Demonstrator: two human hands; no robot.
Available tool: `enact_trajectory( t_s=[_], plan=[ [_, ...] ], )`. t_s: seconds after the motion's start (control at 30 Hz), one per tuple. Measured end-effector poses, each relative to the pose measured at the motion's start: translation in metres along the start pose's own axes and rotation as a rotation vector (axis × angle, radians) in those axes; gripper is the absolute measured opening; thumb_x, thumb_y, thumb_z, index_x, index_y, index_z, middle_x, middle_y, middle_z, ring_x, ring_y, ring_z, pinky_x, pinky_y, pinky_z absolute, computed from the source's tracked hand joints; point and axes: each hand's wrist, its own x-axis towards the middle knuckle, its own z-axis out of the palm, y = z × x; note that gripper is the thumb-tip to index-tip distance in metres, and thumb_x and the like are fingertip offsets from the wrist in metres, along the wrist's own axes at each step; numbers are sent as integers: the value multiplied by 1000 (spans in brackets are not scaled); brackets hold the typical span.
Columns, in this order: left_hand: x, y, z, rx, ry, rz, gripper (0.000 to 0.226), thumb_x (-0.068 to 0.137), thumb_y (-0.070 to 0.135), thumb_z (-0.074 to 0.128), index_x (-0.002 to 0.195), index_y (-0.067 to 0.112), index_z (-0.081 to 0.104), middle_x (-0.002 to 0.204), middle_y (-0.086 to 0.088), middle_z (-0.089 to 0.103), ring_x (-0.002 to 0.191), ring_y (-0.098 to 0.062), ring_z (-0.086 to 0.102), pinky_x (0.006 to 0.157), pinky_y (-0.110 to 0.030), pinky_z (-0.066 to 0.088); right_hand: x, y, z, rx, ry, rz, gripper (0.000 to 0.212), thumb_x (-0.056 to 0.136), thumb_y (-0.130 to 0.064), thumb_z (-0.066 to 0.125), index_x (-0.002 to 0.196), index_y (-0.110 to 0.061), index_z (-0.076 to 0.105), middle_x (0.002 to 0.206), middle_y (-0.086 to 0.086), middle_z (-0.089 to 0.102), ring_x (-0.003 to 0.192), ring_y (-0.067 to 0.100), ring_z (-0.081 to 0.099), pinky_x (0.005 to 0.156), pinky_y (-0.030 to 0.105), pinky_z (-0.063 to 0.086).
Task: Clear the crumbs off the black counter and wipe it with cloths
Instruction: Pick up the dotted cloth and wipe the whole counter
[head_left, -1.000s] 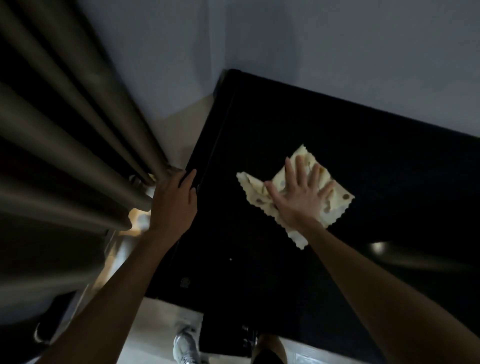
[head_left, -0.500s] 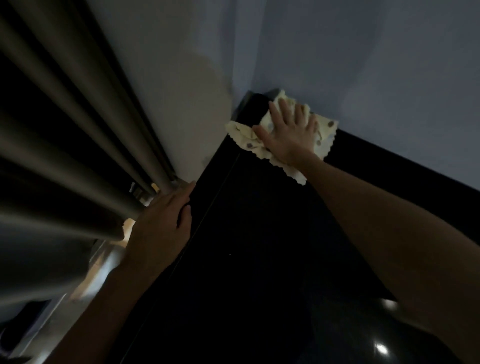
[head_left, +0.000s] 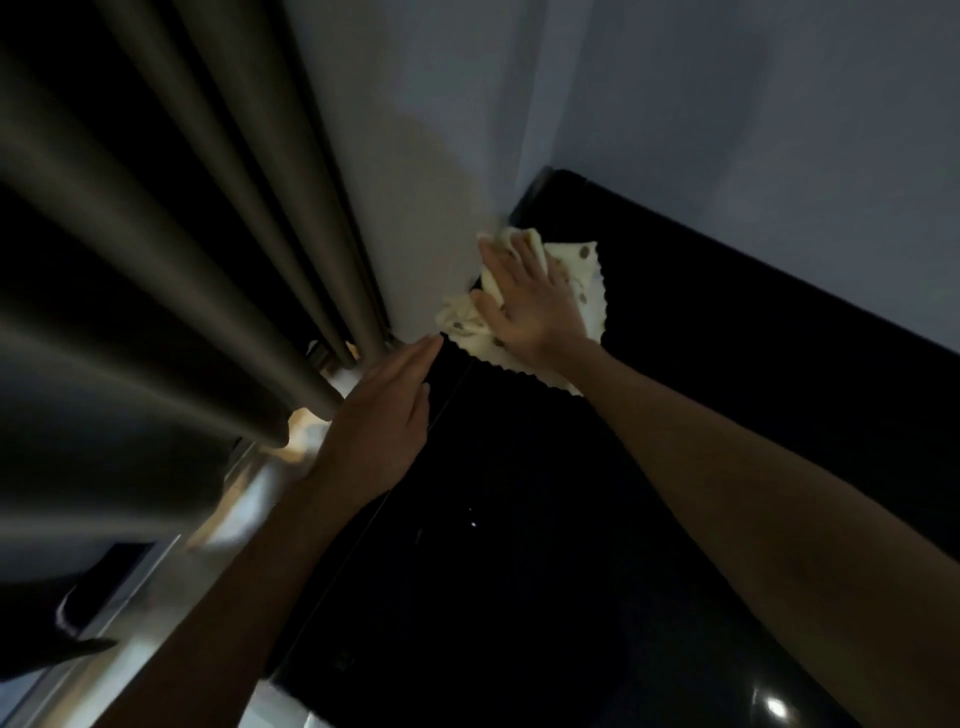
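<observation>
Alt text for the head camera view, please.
A right hand presses a cream spotted cloth with scalloped edges flat at the left edge of a glossy black counter, near the pale wall. The left hand rests open on that edge, beside dark curtain folds.

Heavy grey-brown curtains (head_left: 171, 249) hang in deep vertical folds along the left side of the room, dark in the hollows and dull where the light catches the ridges. Their lower ends stop above a pale floor (head_left: 244, 525), which shows as a bright, blurred strip. Behind them a pale wall (head_left: 415, 171) runs into a corner, meeting a cooler grey-blue wall (head_left: 753, 156) that stretches off to the right. A dark shape (head_left: 57, 613) lies low at the left edge; too dim to tell what it is.
</observation>
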Motion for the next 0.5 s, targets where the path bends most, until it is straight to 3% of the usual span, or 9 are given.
enact_trajectory(
  t_s=[0.07,0.13,0.2,0.3,0.5],
  plan=[
    [-13,4,-2,31,-10,-44,47,97,13,37,143,19,32,148,3,34,135,-13,30,109,-18,18,-23,-21,9,-12,48,-53,58,100,-46,27,151,-18,23,155,-1,30,147,21,13,118,39,1],
    [-32,-4,-7,45,-19,-109,45,95,12,39,140,18,38,146,1,38,133,-18,35,111,-31,28,-45,-42,17,-50,83,-97,58,99,-44,22,149,-15,30,151,2,38,145,24,20,119,40,4],
    [-58,-16,-17,98,-46,-171,40,93,11,40,132,17,50,134,-4,52,123,-25,47,99,-42,41,-67,-61,23,-50,66,-117,57,99,-43,20,149,-16,29,153,1,35,146,23,16,120,39,4],
    [-109,-34,-33,162,-71,-203,39,87,9,43,120,22,61,113,-4,63,103,-26,57,83,-39,47,-99,-92,36,-40,42,-126,56,100,-44,22,148,-17,30,154,-1,31,148,21,11,120,38,3],
    [-184,-70,-57,52,-99,-154,45,79,16,36,111,17,67,112,-4,67,103,-22,61,89,-33,48,-161,-170,56,-36,6,-131,50,100,-40,29,145,-18,35,151,-3,35,147,19,10,120,36,1]
  ],
)
